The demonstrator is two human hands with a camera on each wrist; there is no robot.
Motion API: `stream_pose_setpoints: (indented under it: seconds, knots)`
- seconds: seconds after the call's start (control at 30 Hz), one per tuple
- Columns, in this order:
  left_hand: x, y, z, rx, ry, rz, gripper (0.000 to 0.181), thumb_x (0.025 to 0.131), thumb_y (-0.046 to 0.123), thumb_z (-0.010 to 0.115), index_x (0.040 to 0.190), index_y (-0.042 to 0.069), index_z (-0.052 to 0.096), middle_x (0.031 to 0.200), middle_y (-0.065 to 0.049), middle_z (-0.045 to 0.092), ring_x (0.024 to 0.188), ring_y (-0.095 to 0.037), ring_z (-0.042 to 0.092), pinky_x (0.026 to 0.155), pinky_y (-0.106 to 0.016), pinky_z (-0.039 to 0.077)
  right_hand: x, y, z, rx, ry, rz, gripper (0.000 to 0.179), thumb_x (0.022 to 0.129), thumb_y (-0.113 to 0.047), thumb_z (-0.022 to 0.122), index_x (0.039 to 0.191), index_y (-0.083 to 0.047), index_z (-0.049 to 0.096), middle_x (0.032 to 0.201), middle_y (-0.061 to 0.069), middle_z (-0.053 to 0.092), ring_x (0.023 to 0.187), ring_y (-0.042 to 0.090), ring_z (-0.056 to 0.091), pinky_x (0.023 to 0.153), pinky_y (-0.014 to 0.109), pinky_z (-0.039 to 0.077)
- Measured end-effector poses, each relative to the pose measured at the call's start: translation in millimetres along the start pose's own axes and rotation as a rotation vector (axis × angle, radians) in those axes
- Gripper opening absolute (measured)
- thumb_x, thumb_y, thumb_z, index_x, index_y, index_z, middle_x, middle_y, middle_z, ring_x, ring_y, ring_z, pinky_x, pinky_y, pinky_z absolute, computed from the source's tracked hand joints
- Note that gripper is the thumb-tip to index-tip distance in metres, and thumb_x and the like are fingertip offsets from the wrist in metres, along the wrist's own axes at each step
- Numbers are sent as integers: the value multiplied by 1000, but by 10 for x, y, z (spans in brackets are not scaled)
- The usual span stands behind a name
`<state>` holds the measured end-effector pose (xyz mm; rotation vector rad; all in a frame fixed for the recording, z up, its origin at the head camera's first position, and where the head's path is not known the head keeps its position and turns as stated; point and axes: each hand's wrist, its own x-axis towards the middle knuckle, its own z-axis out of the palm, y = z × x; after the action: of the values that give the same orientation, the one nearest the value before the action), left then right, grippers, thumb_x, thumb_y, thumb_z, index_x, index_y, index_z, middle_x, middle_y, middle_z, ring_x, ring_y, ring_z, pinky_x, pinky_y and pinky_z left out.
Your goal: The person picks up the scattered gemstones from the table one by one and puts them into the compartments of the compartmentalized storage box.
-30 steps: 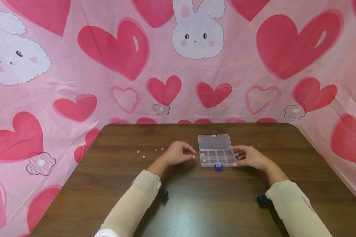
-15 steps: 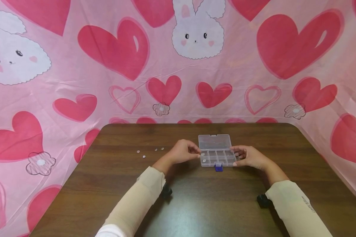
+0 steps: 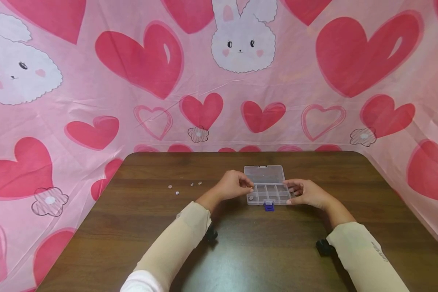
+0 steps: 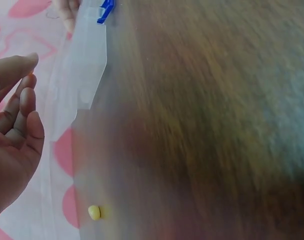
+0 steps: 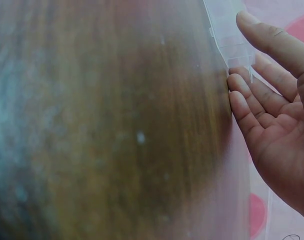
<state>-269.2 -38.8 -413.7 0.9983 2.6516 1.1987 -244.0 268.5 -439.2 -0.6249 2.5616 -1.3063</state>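
A clear plastic compartment box (image 3: pixel 273 194) lies on the table with its lid (image 3: pixel 264 175) folded back and a blue latch (image 3: pixel 269 207) at the front. My left hand (image 3: pixel 233 185) is over the box's left end, thumb and fingertips pinching a small orange piece (image 4: pixel 30 74), mostly hidden by the fingers. A pale round piece (image 3: pixel 251 198) sits in the front left compartment. At the box's right end, my right hand (image 3: pixel 308 194) grips it, thumb at the front corner and fingers behind. In the right wrist view the box's corner (image 5: pixel 237 52) lies between thumb and fingers.
Several small pale pieces, one of them a whitish piece (image 3: pixel 177 193), lie left of the box on the brown wooden table (image 3: pixel 263 251). A yellow rounded piece (image 4: pixel 94 212) shows in the left wrist view. Behind the table hangs a pink heart-printed cloth (image 3: pixel 263 89).
My left hand has moved right, from beside the box to over its left compartments, still pinching the small piece. My right hand and the box have stayed in place.
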Motion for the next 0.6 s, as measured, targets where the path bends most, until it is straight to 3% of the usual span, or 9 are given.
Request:
stream_pose_setpoints:
  seconds: [0.33, 0.6]
  knots:
    - [95, 33, 131, 66, -10, -18, 5, 83, 13, 79, 88, 11, 79, 73, 8, 68, 68, -2, 53, 63, -17, 45, 4, 12, 6, 8, -2, 22, 67, 77, -13, 84, 132, 9, 52, 121, 23, 61, 104, 31, 57, 87, 39, 50]
    - [167, 3, 228, 53, 8, -36, 5, 83, 13, 78, 87, 11, 79, 77, 6, 71, 70, -2, 56, 65, -17, 46, 3, 4, 3, 13, -4, 23, 67, 78, -13, 83, 133, 9, 52, 121, 24, 61, 104, 31, 58, 87, 40, 50]
